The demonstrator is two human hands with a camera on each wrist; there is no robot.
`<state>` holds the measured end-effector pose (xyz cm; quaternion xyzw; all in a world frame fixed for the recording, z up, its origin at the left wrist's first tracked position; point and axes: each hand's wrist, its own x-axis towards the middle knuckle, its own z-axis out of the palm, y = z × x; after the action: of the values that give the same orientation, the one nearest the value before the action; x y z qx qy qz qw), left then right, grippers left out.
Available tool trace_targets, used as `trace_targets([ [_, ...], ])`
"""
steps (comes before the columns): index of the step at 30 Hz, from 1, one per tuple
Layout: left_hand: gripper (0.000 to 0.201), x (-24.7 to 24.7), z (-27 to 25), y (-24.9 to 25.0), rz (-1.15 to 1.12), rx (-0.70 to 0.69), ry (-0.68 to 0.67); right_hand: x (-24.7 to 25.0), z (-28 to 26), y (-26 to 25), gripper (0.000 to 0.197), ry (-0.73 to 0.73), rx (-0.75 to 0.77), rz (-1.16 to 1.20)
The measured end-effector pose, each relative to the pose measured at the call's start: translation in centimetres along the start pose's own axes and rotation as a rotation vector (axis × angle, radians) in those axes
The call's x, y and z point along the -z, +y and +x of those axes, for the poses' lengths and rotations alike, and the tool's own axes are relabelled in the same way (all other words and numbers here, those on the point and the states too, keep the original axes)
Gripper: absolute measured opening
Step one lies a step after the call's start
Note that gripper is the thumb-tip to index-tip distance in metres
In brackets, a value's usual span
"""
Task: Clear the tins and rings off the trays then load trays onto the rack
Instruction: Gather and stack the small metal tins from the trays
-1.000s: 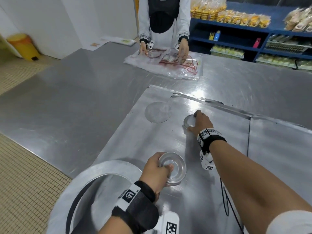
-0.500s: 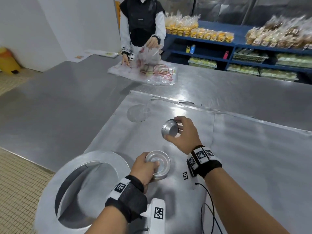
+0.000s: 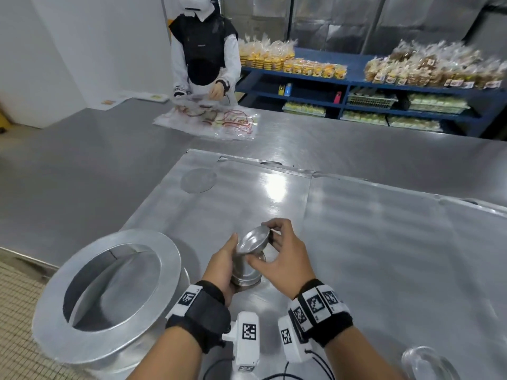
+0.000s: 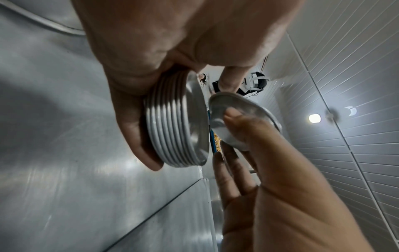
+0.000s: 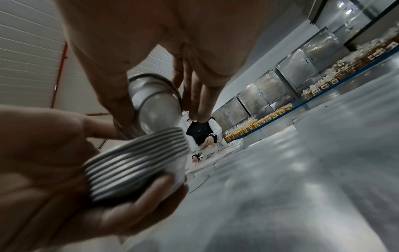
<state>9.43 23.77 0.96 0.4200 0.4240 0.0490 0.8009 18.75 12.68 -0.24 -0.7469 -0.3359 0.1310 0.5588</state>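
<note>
At the near edge of the surface (image 3: pixel 82 171), over the near end of the left tray (image 3: pixel 219 209): left hand (image 3: pixel 219 267) has its grip wrapped round a stack of tins (image 3: pixel 245 272), thumb on one side, fingers on the other, rolled rims showing as ridges in both wrist views. Right hand (image 3: pixel 282 259) grips a single tin (image 3: pixel 252 239) by its rim and wall between thumb and fingertips, tilted, just above the mouth of the stack, not yet nested. Judgement on handling: thin pressed metal, light, stiff enough to hold shape but walls probably dent if squeezed hard; smooth and likely slippery, so the rim is the sensible purchase for a single one, and a full wrap round the side wall for the stack. The tin needs to go in square or it'll jam on the top rim; the stack gets top-heavy as it grows. Beside the left hand, at the near left corner, a large ring mould (image 3: pixel 109 294) sits partly over the surface's edge; broad flat flange, likely a two-hand or flange-edge lift. Near right, a blurred clear item, can't tell what. Toward the tray's far left corner, a flat clear disc (image 3: pixel 199 180). Right tray (image 3: pixel 411 242) shows nothing on it. Across the far edge, another person (image 3: pixel 204 53) handles plastic bags (image 3: pixel 208 120); blue shelves (image 3: pixel 356 86) behind hold packaged goods. No rack in view.
</note>
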Motion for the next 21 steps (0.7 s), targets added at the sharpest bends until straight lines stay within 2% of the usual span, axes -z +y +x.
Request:
trace_targets([
  [4,0.032,-1.5,-1.1,-0.7,0.04,-0.055,-0.033,1.0,-2.5,0.3,0.067,-0.005,-0.01,0.004],
  [7,0.026,-2.2,-1.4,-1.4,0.102,-0.083,-0.035,1.8,-3.9,0.2,0.065,-0.009,-0.021,0.003],
  [13,0.03,-2.9,-1.4,-2.3,0.186,-0.13,-0.026,2.7,-6.1,0.2,0.066,-0.017,-0.07,0.027],
  [21,0.028,-3.0,-1.8,-2.9,0.259,-0.155,-0.092,3.7,-8.2,-0.4,0.07,-0.05,-0.127,0.039],
])
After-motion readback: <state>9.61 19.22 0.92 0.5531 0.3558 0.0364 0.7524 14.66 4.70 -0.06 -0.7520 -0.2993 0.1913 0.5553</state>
